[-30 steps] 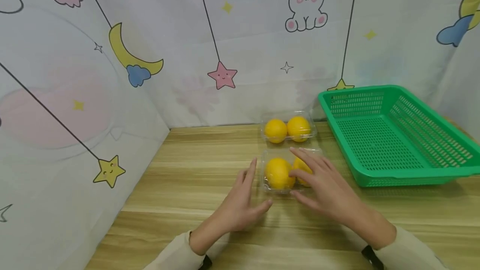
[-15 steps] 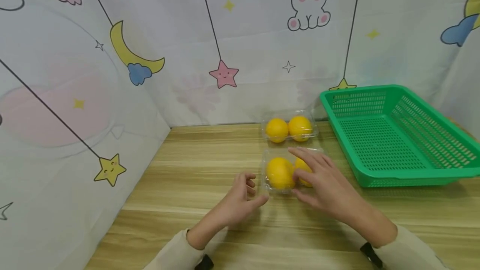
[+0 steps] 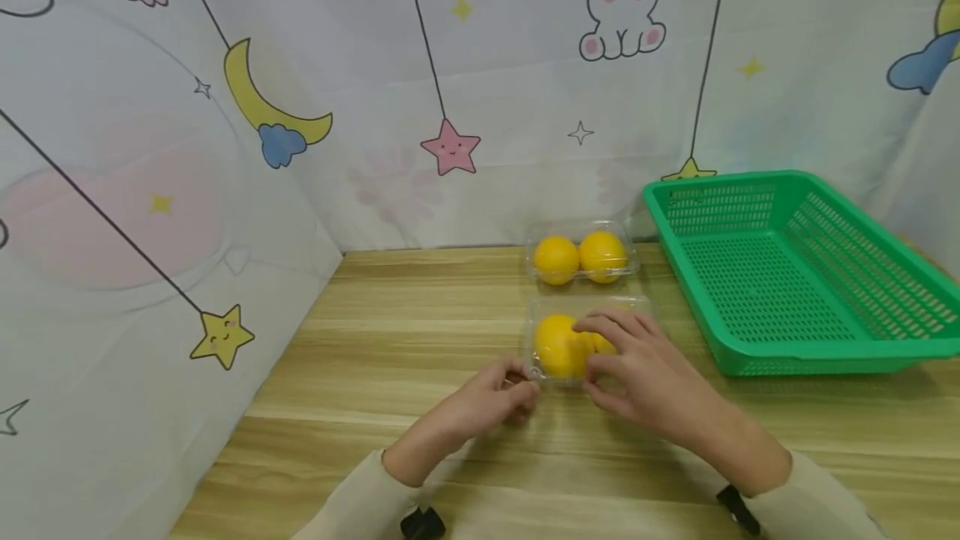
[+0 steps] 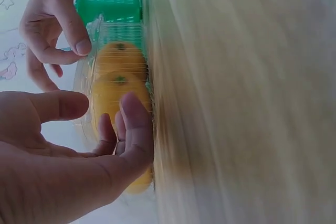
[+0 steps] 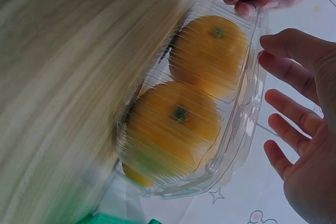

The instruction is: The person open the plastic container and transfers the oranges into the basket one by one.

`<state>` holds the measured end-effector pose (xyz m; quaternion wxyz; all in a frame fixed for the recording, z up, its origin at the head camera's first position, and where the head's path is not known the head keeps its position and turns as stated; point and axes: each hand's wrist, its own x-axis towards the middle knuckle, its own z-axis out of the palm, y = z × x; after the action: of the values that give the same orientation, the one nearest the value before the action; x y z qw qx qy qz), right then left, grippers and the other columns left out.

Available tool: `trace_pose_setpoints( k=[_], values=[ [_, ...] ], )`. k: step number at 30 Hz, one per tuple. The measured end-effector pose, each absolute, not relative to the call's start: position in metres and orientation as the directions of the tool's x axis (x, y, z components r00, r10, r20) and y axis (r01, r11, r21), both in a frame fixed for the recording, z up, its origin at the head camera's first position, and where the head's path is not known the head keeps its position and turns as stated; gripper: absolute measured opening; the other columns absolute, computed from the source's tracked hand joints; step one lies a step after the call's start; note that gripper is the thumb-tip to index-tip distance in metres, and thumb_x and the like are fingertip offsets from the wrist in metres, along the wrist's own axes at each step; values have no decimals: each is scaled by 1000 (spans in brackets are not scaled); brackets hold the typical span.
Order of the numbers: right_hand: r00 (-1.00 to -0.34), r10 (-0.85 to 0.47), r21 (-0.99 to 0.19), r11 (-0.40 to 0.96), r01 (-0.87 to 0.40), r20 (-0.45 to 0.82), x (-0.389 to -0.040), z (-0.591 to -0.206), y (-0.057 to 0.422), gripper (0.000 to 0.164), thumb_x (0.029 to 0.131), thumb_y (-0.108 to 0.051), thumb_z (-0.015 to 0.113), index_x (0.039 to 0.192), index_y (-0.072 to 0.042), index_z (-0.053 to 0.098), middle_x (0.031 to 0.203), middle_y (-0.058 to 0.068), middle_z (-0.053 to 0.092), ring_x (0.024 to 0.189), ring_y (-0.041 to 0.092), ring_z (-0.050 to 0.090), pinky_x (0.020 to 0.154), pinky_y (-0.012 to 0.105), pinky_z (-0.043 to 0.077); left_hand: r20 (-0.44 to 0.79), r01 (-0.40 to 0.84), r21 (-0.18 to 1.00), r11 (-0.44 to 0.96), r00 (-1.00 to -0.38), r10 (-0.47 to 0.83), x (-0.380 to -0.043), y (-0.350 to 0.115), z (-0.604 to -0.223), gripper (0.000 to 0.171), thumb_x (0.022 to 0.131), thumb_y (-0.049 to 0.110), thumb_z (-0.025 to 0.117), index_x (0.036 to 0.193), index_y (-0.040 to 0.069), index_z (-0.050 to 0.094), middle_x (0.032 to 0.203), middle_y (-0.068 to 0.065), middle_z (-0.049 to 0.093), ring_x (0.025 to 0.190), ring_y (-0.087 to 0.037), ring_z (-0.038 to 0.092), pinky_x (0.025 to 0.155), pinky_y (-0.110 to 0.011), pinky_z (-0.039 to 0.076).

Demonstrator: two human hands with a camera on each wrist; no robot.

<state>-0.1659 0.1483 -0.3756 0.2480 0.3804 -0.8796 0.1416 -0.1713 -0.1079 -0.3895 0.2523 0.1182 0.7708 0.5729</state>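
Note:
A clear plastic clamshell box [image 3: 539, 308] with two oranges [image 3: 557, 346] sits on the table in front of me. At its near left corner is my left hand [image 3: 487, 402], fingers bent; in the left wrist view its thumb and fingers [image 4: 73, 105] stand apart. My right hand [image 3: 652, 369] is over the right half of the box, covering most of the right orange in the head view. Its fingers are loosely bent, with the fingertips [image 5: 270, 43] close to the lid rim in the right wrist view.
A second clear box [image 3: 626, 232] with two oranges [image 3: 602, 255] stands behind the first, by the back cloth [image 3: 510, 65]. To the right is a green plastic basket [image 3: 765, 290] with slotted walls. The wooden table [image 3: 360, 340] continues left.
My left hand has bent its fingers and come in to the box's near left corner. My right hand has stayed over the box, its fingers a little more bent.

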Motion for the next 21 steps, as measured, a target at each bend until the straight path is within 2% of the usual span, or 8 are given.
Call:
trace_pose_setpoints(
  k=[5,11,21],
  values=[
    [-562,-615,-47,650,-758,553,-168,-376,143,25,74,-14,95,76,-21,71,130,9,69,127,34,58,106,56,46,-261,-130,947,293,-843,470,-171,-116,-389,23,111,22,54,125,3,53,113,-13,60,96,-19,61,86,-33,58],
    [-520,-627,-33,620,-784,580,-171,-376,139,26,73,-13,97,78,-21,73,127,8,70,127,34,59,103,56,48,-258,-160,958,237,-840,478,-172,-118,-389,18,112,19,50,121,4,51,115,-12,59,95,-18,59,81,-30,55],
    [-474,-613,-6,608,-794,632,-168,-379,146,30,69,-10,98,77,-22,71,122,7,71,123,35,60,99,54,47,-287,-229,956,183,-854,434,-167,-106,-391,15,111,18,51,119,6,54,116,-10,60,98,-19,59,81,-29,55]
  ],
)
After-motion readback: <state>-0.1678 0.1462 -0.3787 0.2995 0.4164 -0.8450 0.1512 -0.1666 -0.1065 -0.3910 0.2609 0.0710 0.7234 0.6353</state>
